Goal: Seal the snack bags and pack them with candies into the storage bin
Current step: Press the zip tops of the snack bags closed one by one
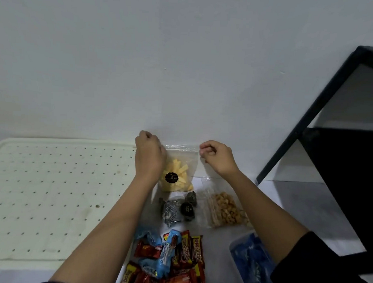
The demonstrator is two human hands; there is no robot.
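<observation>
A clear zip bag of yellow chips (180, 173) with a black round label stands upright against the wall. My left hand (149, 155) pinches its top left corner. My right hand (216, 156) pinches the top right end of the zip strip. Below it lies a bag of black swirl-patterned snacks (177, 208), and to the right a clear bag of brown nuts (225, 209). A pile of red and blue wrapped candies (168, 259) lies near me. A clear storage bin (251, 262) with blue packets inside sits at the lower right.
A white perforated tray or mat (52, 196) covers the left side of the surface. A black metal shelf frame (321, 116) leans in at the right. A plain white wall rises right behind the bags.
</observation>
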